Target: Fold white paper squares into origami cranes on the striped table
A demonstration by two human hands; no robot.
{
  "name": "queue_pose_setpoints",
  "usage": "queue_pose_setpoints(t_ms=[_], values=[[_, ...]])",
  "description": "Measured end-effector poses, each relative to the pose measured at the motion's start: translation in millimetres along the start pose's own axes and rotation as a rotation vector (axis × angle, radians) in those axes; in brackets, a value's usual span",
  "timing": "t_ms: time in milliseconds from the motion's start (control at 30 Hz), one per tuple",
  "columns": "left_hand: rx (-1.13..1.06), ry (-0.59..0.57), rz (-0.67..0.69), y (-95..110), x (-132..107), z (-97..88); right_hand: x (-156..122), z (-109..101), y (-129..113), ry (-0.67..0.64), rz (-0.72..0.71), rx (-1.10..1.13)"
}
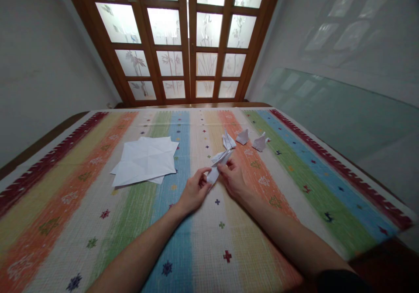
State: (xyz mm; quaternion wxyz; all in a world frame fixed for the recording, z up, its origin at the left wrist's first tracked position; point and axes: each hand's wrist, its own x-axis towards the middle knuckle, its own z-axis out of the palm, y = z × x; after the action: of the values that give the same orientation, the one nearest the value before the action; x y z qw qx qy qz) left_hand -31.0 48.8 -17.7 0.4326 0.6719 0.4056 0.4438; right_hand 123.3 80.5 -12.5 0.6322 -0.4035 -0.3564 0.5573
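A partly folded piece of white paper (214,175) is pinched between my two hands, just above the striped tablecloth. My left hand (195,190) grips its near left end with thumb and fingers. On its right edge, my right hand (233,177) is closed with the thumb on top; some of the fingers are hidden behind the paper. Pointed flaps of the paper stick out away from me. Just beyond it stands a folded paper figure (228,141) with upright points. Two more small folded paper figures, one nearer (242,137) and one farther right (260,142), sit beside it.
Left of my hands lies a stack of creased white paper sheets (145,160), turned at different angles. A striped tablecloth (131,223) covers the table. Beyond the far edge stands a wooden door with glass panes (189,44). A glass panel (343,110) leans along the right wall.
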Motion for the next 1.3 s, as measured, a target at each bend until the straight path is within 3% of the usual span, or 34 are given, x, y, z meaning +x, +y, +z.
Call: queue_pose_setpoints(t_ms=[67, 267, 433, 567, 700, 1000, 1167, 1300], values=[[-0.047, 0.025, -0.010, -1, 1, -0.3, 1, -2, -1, -0.054, -0.015, -0.020], [-0.128, 0.264, 0.046, 1, 5, -1.8, -9, -1, -3, -0.229, -0.180, -0.286], [-0.239, 0.228, -0.049, 5, 8, -2.9, -20, 1, -7, -0.351, -0.430, -0.535], [-0.413, 0.227, -0.136, 6, 10, -2.9, -24, 1, -9, -0.443, -0.495, -0.610], [-0.454, 0.238, -0.160, 6, 10, -4.2, -27, 0, -7, -0.478, -0.504, -0.658], [-0.316, 0.330, -0.120, 3, 13, -8.6, -24, -5, 0, -0.422, -0.512, -0.653], [-0.260, 0.468, -0.056, 6, 13, -9.3, -23, -3, -1, -0.271, -0.565, -0.813], [-0.275, 0.482, -0.035, 7, 11, -10.4, -25, 1, -3, -0.120, -0.623, -0.864]])
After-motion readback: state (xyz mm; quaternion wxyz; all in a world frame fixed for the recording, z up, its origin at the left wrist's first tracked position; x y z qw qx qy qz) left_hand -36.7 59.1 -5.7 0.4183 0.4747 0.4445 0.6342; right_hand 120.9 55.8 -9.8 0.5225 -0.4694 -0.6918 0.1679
